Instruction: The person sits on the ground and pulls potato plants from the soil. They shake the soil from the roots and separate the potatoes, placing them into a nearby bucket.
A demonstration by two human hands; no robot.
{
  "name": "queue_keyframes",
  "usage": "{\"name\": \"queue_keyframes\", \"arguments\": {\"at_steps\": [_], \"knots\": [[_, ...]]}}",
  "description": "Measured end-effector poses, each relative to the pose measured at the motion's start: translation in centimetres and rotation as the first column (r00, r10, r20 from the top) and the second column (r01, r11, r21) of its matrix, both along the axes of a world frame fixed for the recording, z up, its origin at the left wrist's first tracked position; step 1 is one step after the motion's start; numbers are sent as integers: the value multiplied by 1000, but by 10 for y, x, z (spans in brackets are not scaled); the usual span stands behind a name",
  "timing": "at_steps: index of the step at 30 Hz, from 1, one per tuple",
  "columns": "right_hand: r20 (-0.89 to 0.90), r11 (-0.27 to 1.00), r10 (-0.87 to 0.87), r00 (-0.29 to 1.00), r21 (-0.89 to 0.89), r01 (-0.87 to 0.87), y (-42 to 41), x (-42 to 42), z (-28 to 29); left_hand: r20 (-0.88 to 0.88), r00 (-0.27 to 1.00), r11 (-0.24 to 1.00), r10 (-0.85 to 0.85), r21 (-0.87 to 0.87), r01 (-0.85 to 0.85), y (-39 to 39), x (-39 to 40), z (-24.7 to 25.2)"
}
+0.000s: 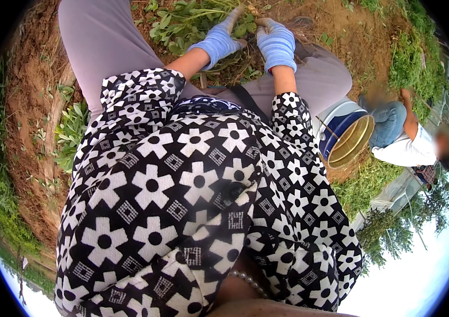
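My left hand (222, 41), in a blue knit glove with soiled fingers, lies against a bunch of leafy green plants (180, 27) that look like peanut plants. Its thumb and one finger are spread apart; the other fingers are hidden, so a grip on the stems cannot be told. Close by on the right, my right hand (276, 44) wears a matching glove. Its fingers curl toward leaves and a small tan lump (251, 10), but what lies inside them is hidden. Thin brown roots or dry stems (301, 28) show beside it. Both hands are low between my bent knees.
A blue-and-white bucket (345, 136) lies tipped at my right, its mouth facing outward. Beyond it crouches another person (400, 130); someone else is farther off. Reddish soil (30, 130) surrounds me, with green plants (71, 136) at my left and cut greenery (367, 182) at right.
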State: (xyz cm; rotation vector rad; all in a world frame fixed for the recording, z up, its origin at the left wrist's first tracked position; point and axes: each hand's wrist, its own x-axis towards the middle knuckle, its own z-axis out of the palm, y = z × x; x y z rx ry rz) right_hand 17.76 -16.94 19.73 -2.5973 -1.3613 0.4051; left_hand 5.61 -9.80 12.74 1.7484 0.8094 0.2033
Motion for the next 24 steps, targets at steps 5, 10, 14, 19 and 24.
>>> {"name": "queue_keyframes", "arguments": {"at_steps": [5, 10, 14, 19, 24], "knots": [[-103, 855, 197, 975, -469, -222, -15, -23, 19, 187, 982, 997, 31, 68, -45, 3, -4, -15], [-15, 964, 159, 987, -212, -159, -25, -15, 10, 257, 965, 996, -49, -59, 66, 1, -4, -14], [141, 992, 113, 984, 38, -119, -16, -3, -3, 252, 967, 993, 36, -120, -5, -3, -1, -23], [219, 938, 244, 945, -302, -172, 6, -14, -7, 176, 983, 989, -53, -124, 75, -4, -5, -37], [129, 891, 237, 963, -423, -163, 13, -29, 8, 148, 987, 986, -69, -138, 90, -7, -6, -35]]}}
